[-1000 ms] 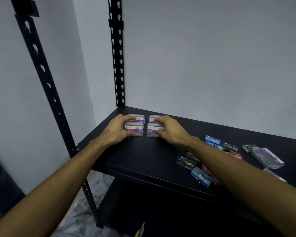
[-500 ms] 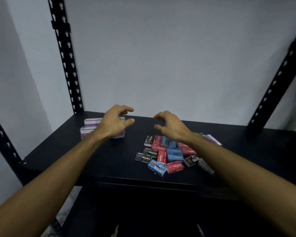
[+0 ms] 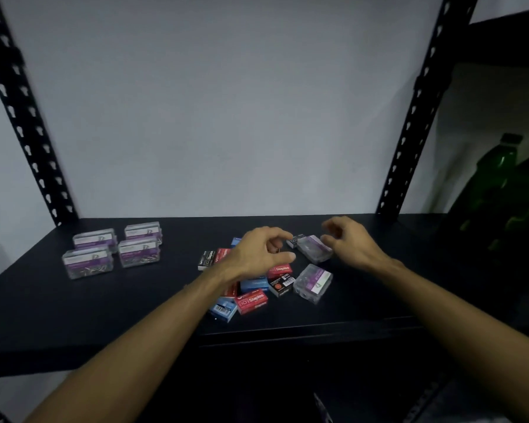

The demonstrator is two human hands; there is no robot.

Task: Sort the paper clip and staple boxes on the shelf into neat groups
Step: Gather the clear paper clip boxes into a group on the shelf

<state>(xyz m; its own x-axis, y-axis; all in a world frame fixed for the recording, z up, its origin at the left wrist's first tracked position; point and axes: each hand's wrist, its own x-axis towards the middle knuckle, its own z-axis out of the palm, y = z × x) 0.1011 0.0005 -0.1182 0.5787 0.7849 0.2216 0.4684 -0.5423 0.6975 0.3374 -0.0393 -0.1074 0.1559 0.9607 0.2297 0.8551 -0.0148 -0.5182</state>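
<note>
- Your right hand [image 3: 353, 242] and left hand [image 3: 257, 251] hover with fingers loosely curled, holding nothing
- Take the clear clip box [image 3: 313, 251] between them, just beside the right fingers; grip its long sides
- Set it squarely by the four clip boxes [image 3: 113, 250] on the shelf [image 3: 74, 315]
- Leave the staple boxes [image 3: 251, 300] for later

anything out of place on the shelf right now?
Yes. Two clear paper clip boxes lie tilted in the jumbled pile of staple boxes, apart from the four clear boxes grouped squarely at the left. Both hands hover over the pile, holding nothing.
</note>
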